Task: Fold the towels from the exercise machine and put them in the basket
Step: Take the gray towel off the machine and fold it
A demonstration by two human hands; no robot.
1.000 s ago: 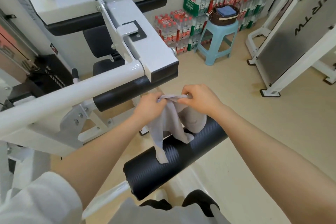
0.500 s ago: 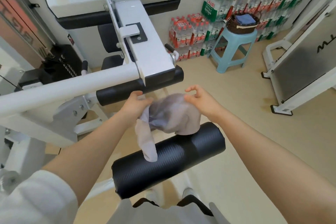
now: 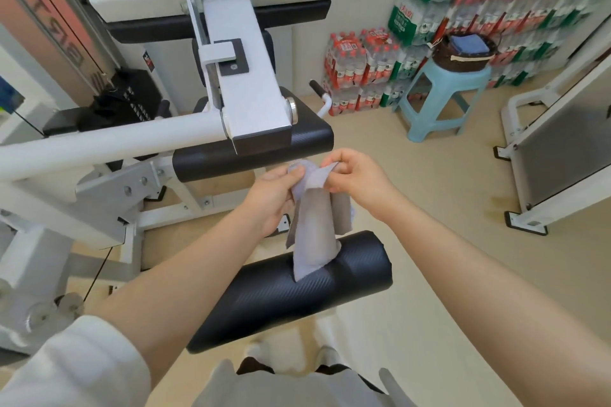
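A small grey towel (image 3: 315,231) hangs between both hands, its lower end draped on the black roller pad (image 3: 291,291) of the white exercise machine (image 3: 244,82). My left hand (image 3: 272,195) grips the towel's top left part. My right hand (image 3: 358,180) pinches the top right edge between thumb and fingers. The dark woven basket (image 3: 463,58) stands far right on a light blue stool (image 3: 443,96), with a folded blue towel (image 3: 469,43) inside it.
Packs of bottled water (image 3: 360,69) are stacked along the back wall behind the stool. Another white machine frame (image 3: 558,155) stands at the right. A second black pad (image 3: 254,155) sits just beyond my hands. Beige floor lies between me and the stool.
The towel, bunched up between my hands half a second ago, now hangs down long from its top edge. Both hands have shifted their hold along that edge.
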